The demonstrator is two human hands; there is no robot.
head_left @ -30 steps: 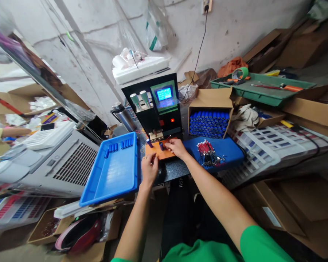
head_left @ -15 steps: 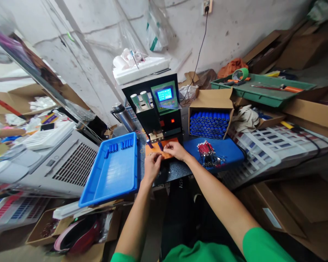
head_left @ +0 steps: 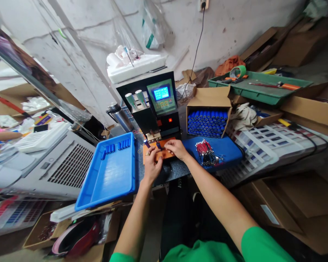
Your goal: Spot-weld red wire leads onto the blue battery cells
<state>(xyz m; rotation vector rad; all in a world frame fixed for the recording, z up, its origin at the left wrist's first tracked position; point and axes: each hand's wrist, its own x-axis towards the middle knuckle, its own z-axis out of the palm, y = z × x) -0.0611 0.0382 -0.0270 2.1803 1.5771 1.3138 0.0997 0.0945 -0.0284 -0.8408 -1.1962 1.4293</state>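
Observation:
Two blue cylindrical battery cells stand on the orange plate (head_left: 168,154) under the head of a black spot welder (head_left: 168,125). One cell (head_left: 158,145) is below the electrodes; the other cell (head_left: 146,143) stands to its left. My left hand (head_left: 152,165) is just in front of them, thumb and fingers apart, fingertips close to the cells; whether they touch is unclear. On the right, my right hand (head_left: 177,148) has its fingertips pinched beside the middle cell. What they hold, if anything, is too small to make out.
A blue tray (head_left: 109,185) at left holds several cells. Right of the welder stands a cardboard box (head_left: 207,95) packed with blue cells. Red and black wire leads (head_left: 206,153) lie on a blue surface (head_left: 231,151). A steel flask (head_left: 121,116) stands behind the tray.
My left hand's fingers have moved forward and left toward the cells, and its thumb and fingers have parted. My right hand stays pinched near the middle cell. The view has shifted slightly.

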